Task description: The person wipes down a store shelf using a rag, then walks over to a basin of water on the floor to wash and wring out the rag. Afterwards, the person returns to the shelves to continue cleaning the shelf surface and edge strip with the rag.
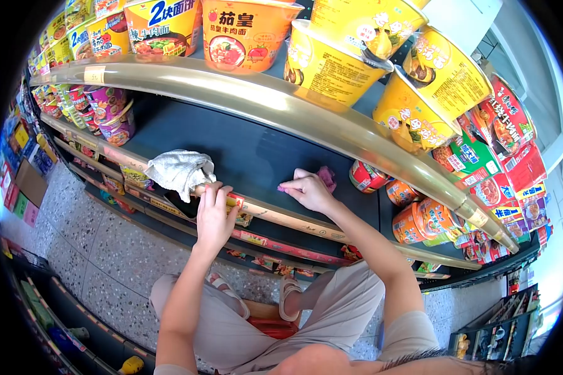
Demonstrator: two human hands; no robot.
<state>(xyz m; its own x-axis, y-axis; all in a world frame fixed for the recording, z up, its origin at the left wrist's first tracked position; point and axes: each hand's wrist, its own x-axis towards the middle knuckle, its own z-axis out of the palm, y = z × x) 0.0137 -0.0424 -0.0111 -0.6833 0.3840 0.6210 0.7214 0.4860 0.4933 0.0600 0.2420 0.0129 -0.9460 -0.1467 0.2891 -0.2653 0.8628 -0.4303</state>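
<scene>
My left hand (214,215) is at the front edge of the shelf (281,215), its fingers bent over the rail and the thumb in front. Just left of its fingertips, a crumpled greyish-white cloth (180,172) is draped over the edge, with a dark object partly hidden beneath it. My right hand (308,190) reaches onto the dark shelf surface (244,140), its fingers closed around a purple-pink cloth (326,177). Part of that cloth shows behind the hand, and a small bit pokes out at the fingertips.
Purple noodle cups (116,119) stand at the shelf's left; red and orange cups (369,176) stand at its right. Above, a curved gold-coloured shelf edge (263,87) carries several large noodle buckets (247,34). Lower shelves hold packets. A small stool (272,327) is below me.
</scene>
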